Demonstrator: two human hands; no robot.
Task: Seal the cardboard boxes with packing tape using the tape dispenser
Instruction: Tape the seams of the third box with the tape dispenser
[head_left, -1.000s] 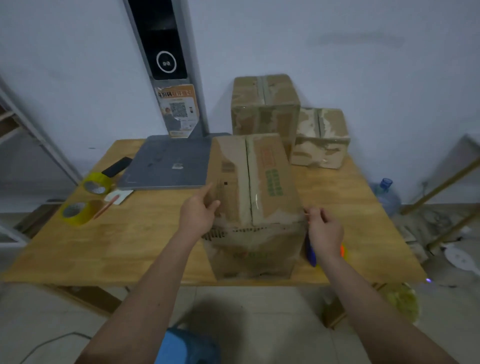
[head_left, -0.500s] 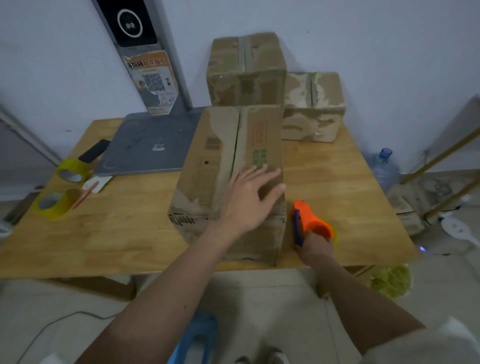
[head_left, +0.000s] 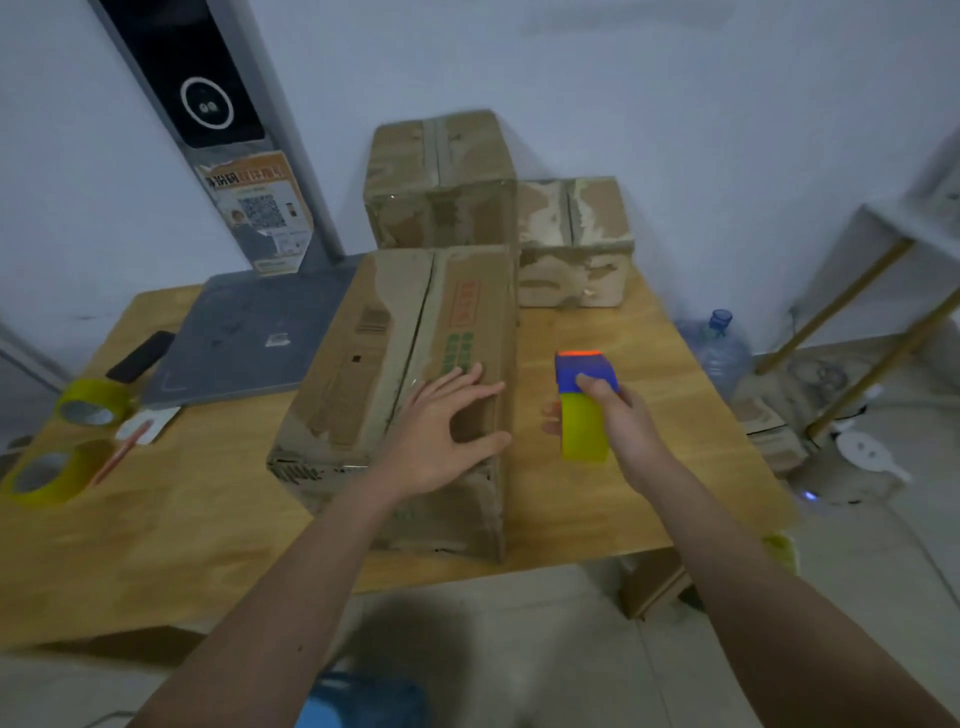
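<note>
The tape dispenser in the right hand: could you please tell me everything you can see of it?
The tape dispenser has a blue plastic body with an orange front edge and carries a yellow-green tape roll at its near end. The right hand grips it around the roll and body, orange edge pointing away from the person. It is held above the wooden table, just right of the front cardboard box, not touching it. Any blade is too blurred to see.

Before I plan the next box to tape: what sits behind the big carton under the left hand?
Behind the big carton stand two smaller boxes against the wall: a taller box and a shorter box to its right. The carton hides the taller one's base.
</note>
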